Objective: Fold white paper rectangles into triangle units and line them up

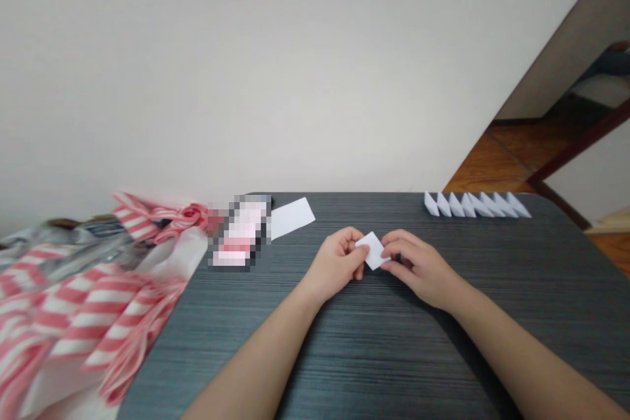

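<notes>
A small folded white paper piece (374,251) sits between my two hands, just above the dark grey table (374,348). My left hand (338,264) pinches its left edge with curled fingers. Pressed against its right edge are the closed fingers of my right hand (417,267). Both forearms reach in from the bottom of the view.
A row of several folded white paper triangles (475,205) lines the table's far right edge. A flat white paper sheet (292,217) lies at the far middle beside a blurred-out object (239,231). Red-and-white striped plastic bags (93,302) crowd the left. A white wall stands behind.
</notes>
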A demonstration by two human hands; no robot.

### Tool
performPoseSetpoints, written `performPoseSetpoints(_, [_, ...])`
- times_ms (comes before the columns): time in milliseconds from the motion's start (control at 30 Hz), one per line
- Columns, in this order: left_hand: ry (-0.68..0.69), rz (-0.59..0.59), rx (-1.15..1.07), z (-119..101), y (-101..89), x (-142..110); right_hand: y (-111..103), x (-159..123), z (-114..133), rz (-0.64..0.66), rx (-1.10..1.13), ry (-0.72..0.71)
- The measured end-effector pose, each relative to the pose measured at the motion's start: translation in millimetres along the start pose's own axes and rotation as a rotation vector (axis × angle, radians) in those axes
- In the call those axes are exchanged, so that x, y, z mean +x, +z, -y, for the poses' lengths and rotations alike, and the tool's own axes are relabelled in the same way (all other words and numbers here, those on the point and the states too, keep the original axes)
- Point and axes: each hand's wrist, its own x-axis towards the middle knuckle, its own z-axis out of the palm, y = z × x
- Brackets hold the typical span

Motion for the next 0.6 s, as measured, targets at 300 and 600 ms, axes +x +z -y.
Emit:
performPoseSetpoints(300, [0.018,0.043,0.079,-2.0,-1.0,-0.8,-3.5,4.1,9.0,-0.063,0.029,0.056])
performPoseSetpoints(600, [0.019,0.091,0.047,-6.3,1.5,-2.4,-1.0,4.4,6.9,-0.11,0.021,0.202])
